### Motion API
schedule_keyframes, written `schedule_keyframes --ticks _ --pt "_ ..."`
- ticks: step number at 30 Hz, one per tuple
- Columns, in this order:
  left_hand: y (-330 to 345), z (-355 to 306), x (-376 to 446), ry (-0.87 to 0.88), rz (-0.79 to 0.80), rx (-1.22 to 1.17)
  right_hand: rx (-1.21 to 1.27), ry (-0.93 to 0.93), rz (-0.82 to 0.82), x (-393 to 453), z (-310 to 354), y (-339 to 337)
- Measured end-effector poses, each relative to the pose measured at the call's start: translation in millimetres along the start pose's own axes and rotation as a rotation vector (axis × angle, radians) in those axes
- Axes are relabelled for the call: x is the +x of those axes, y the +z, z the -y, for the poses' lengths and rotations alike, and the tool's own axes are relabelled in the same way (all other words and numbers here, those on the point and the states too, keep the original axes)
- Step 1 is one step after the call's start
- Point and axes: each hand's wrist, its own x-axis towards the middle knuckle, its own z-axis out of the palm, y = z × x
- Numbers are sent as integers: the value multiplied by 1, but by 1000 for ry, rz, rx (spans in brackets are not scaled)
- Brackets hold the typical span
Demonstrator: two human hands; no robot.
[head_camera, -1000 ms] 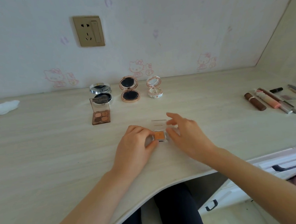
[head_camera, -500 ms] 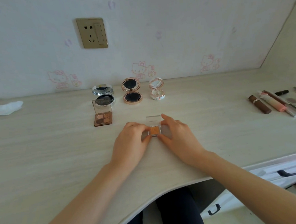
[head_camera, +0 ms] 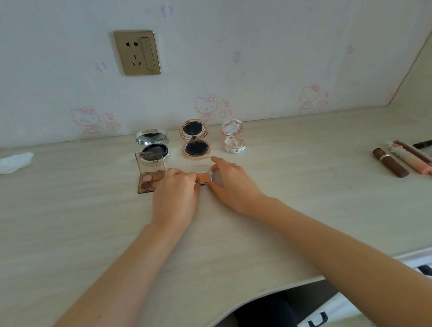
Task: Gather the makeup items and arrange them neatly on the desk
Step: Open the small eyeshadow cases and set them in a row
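- A person's two hands meet over a small clear case of orange powder (head_camera: 203, 178) lying on the pale wood-grain bench (head_camera: 63, 221), just in front of the rose-gold compact (head_camera: 196, 142).
- The left hand (head_camera: 176, 193) has its fingers curled against the case's left edge, holding it from that side.
- The right hand (head_camera: 232, 181) pinches the case from the right: its thumb lies along the near right corner, and a finger reaches up to the top of the raised clear lid (head_camera: 202, 164).
- The case stands open, its lid tilted up toward the wall, the orange pan facing up.
- Just left of the left hand lies a four-shade brown eyeshadow palette (head_camera: 150, 178), also open with its clear lid up.
- Behind the palette sits a silver round compact (head_camera: 153, 148), open with its mirror raised.
- Right of the rose-gold compact stands a small white-and-pink round compact (head_camera: 233, 140), its lid up as well.
- Well apart at the right end of the bench lie a brown lipstick tube (head_camera: 390, 163), a pink tube (head_camera: 410, 159) and further slim sticks, side by side.
- A crumpled white tissue (head_camera: 8, 163) lies at the far left, near the wall.
- A gold wall socket (head_camera: 137, 52) is set in the wallpaper above the compacts.
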Motion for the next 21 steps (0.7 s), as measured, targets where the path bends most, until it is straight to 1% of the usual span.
schedule_keyframes --ticks 7,16,19,21 --pt "4 -3 7 -25 20 13 -5 -6 2 3 0 2" --pt "3 -2 5 -34 22 3 -7 10 45 -2 -3 -3" --pt "-2 -7 -1 -22 -5 13 -57 -7 50 -10 -10 -10" --pt "-6 -16 -5 36 -57 9 -118 -22 45 -18 -16 -17"
